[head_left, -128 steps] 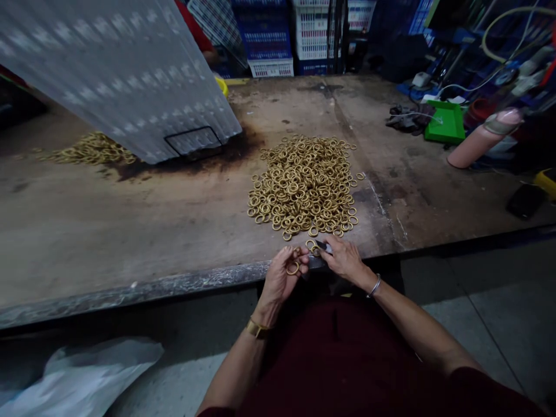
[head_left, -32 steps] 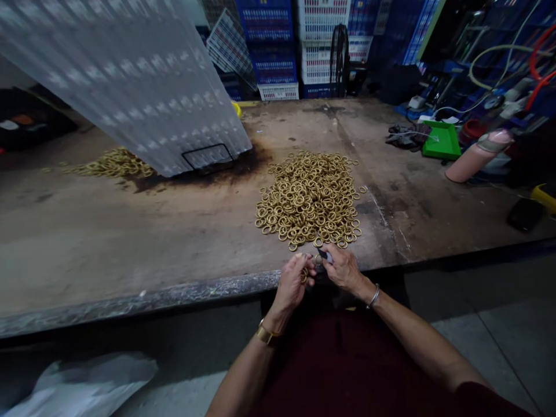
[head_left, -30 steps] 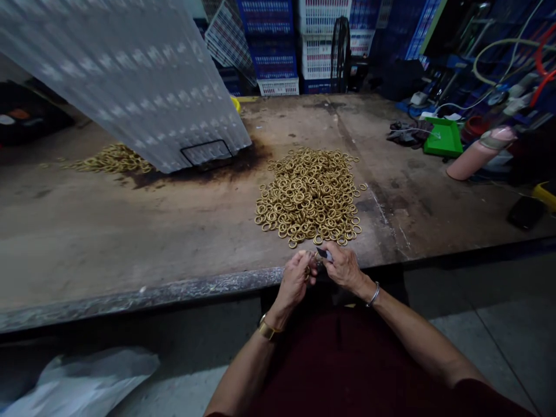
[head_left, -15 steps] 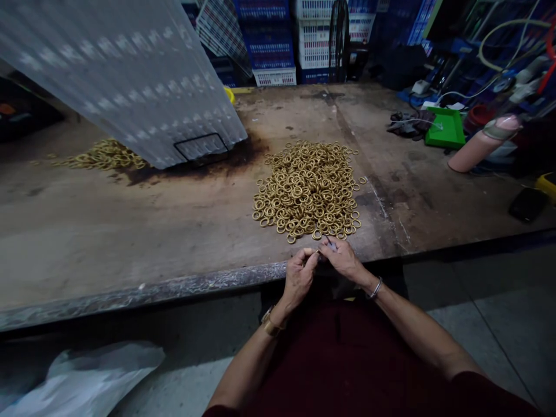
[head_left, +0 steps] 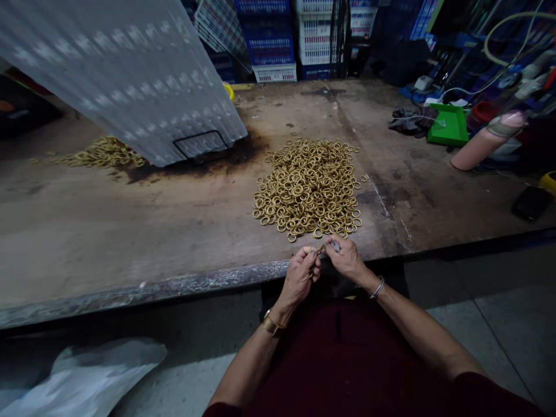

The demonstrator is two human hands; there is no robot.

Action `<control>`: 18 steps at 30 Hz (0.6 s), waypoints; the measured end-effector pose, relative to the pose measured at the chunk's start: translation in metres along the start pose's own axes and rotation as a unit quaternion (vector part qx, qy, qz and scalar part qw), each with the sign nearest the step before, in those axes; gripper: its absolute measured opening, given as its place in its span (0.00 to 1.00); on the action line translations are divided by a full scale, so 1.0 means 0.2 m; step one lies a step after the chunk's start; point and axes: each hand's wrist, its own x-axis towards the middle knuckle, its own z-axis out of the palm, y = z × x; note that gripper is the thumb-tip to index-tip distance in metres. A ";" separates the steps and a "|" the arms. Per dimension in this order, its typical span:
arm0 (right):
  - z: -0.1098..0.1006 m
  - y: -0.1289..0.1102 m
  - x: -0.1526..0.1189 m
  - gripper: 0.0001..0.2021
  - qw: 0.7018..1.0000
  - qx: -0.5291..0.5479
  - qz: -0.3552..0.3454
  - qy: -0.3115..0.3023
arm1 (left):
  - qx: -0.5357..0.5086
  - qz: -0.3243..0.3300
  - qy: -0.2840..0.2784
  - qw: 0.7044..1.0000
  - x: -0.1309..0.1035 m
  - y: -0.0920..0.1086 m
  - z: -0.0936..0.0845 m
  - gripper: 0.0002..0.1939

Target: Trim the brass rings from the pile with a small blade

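A broad heap of brass-coloured metal rings (head_left: 308, 185) lies on the wooden table, just beyond my hands. Close to the table's front edge, my left hand (head_left: 299, 275) is closed, pinching a brass-coloured ring (head_left: 320, 250) that is partly hidden by the fingers. My right hand (head_left: 350, 260) sits just right of it, its fingers closed around a small grey tool (head_left: 335, 246) held near that ring. Its exact kind is too small to make out. Loose rings at the heap's near edge lie close to my right fingertips.
A tall grey corrugated panel (head_left: 143, 81) stands on the table (head_left: 108, 231), with a second ring pile (head_left: 104, 152) beside it. Rightward are a green tray (head_left: 449, 124), a pink bottle (head_left: 486, 142) and a black object (head_left: 530, 202). Plastic crates (head_left: 269, 43) are stacked behind.
My hands have drawn slightly apart, and more of the ring shows between them. My left fingers have curled in further. The view has shifted a little.
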 end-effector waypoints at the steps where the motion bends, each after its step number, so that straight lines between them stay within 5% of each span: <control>1: 0.00 0.01 -0.01 0.07 0.999 -0.037 -0.028 -0.006 | 0.007 0.005 0.006 1.000 0.00 0.00 0.00 0.20; 5: -0.01 0.00 -0.05 0.07 0.981 -0.151 -0.101 -0.069 | 0.050 0.032 0.025 0.998 0.01 -0.03 -0.01 0.20; 9: -0.02 -0.02 -0.06 0.09 0.963 -0.227 -0.093 -0.110 | 0.081 0.049 0.043 0.995 0.00 -0.04 -0.01 0.20; 18: -0.03 0.04 0.05 0.11 0.947 -0.311 -0.060 -0.050 | -0.089 0.001 -0.023 0.996 -0.04 0.02 -0.01 0.17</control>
